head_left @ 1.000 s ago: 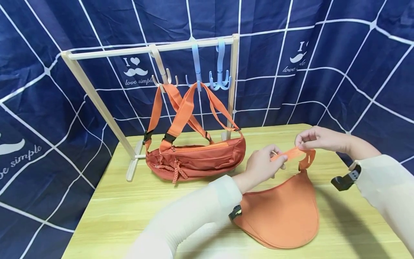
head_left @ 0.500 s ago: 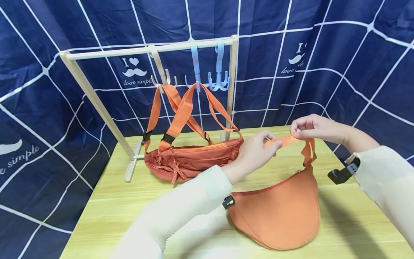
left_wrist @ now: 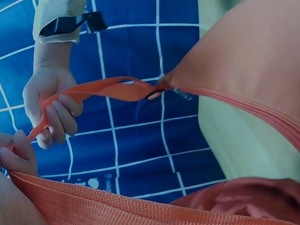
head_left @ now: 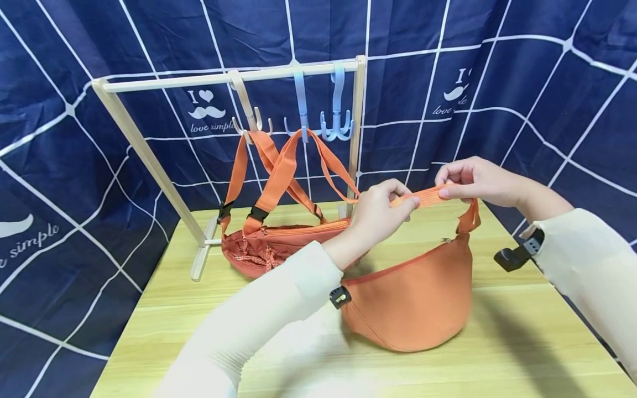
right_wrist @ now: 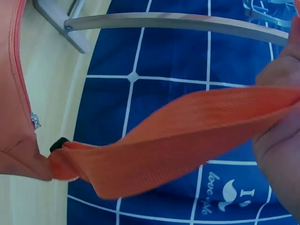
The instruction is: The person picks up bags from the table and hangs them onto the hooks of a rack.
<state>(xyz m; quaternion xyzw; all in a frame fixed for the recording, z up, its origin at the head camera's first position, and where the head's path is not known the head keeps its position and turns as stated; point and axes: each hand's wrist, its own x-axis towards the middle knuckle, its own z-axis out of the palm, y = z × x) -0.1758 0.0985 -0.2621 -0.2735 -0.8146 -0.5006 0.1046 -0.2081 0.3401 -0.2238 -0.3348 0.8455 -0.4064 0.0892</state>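
Note:
An orange crescent-shaped bag point(head_left: 413, 301) hangs by its orange strap point(head_left: 422, 197), which is stretched between my two hands. My left hand point(head_left: 380, 210) pinches the strap between thumb and fingers, in front of the rack. To its right, my right hand point(head_left: 480, 179) pinches the same strap closer to the bag's zipper end. Twisted strap point(right_wrist: 154, 150) runs down to the bag's corner in the right wrist view. Whether the bag's bottom touches the table cannot be told. A rust-red waist bag point(head_left: 278, 243) hangs behind my left arm, which partly hides it.
A wooden rack point(head_left: 174, 82) stands at the back left of the table point(head_left: 164, 326). It carries a beige hook point(head_left: 244, 99) and two blue hooks, one point(head_left: 301, 99) holding a red-bag strap and the other point(head_left: 338, 105) at right. Blue checked cloth point(head_left: 398, 110) surrounds the table.
Both hands have risen and moved left, keeping their grip on the strap. The orange bag has shifted up and left with them. My left hand now overlaps the red bag's right end.

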